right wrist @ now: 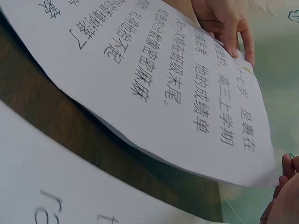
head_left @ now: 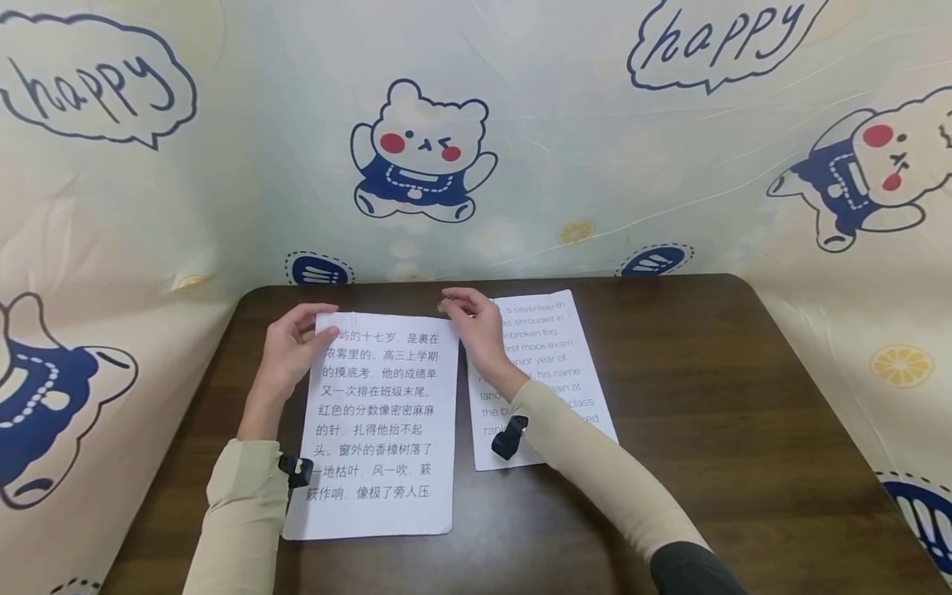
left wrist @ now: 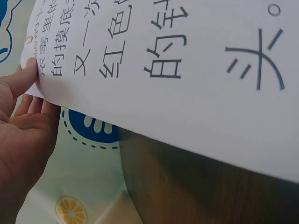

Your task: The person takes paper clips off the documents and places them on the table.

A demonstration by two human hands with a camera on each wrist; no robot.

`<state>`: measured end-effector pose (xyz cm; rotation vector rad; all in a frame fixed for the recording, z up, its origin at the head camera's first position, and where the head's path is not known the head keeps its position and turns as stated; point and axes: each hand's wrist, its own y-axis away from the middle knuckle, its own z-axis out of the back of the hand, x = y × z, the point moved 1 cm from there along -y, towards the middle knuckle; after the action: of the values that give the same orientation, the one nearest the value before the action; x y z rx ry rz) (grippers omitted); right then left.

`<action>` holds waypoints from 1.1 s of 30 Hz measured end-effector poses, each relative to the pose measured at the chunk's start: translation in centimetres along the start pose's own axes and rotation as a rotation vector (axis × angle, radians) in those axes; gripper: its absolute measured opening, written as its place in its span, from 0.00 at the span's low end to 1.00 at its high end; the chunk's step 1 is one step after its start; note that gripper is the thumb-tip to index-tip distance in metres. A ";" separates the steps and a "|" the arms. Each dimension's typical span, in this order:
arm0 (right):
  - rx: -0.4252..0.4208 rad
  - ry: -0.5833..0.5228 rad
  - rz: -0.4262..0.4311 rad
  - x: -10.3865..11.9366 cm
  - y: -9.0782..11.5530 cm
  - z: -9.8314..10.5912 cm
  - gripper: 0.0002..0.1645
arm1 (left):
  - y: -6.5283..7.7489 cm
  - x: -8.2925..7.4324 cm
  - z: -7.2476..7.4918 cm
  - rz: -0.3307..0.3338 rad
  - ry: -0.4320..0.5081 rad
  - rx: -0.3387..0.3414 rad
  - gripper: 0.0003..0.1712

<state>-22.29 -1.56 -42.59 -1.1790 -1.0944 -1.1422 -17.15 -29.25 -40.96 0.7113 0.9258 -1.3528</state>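
Note:
A stack of paper printed with Chinese text (head_left: pixel 375 413) is raised at its top end above the brown table. My left hand (head_left: pixel 293 347) pinches its upper left corner, thumb on the front and fingers behind. A yellowish paper clip (right wrist: pixel 247 70) sits on the top edge beside that thumb. My right hand (head_left: pixel 479 330) is by the upper right corner and pinches a small green paper clip (right wrist: pixel 292 156) between thumb and fingertips. Below the right forearm lies a second paper with English text (head_left: pixel 546 330), partly hidden by that hand and sleeve.
The dark wooden table (head_left: pixel 706 413) extends to the right of both papers. Behind it and along both sides hangs a pale cloth (head_left: pixel 565 149) with cartoon bears. Each wrist carries a small black camera (head_left: pixel 509 438).

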 end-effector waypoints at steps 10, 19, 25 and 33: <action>-0.004 0.188 0.175 0.0 -0.8 3.9 0.17 | 0.1 -0.1 -0.2 0.026 -0.002 -0.012 0.26; -0.022 0.376 0.168 -0.6 -1.6 8.9 0.19 | -0.1 -0.2 -0.4 0.040 0.003 -0.033 0.25; -0.046 0.472 0.143 -1.1 -1.8 11.9 0.21 | -0.3 -0.2 -0.4 0.042 0.012 -0.049 0.25; -0.103 0.514 0.090 -2.3 -1.4 16.1 0.15 | -0.3 -0.3 -0.3 0.066 0.018 -0.063 0.25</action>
<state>-24.42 14.58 -43.53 -0.9262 -0.5905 -1.3461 -17.44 -28.93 -40.85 0.7012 0.9474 -1.2562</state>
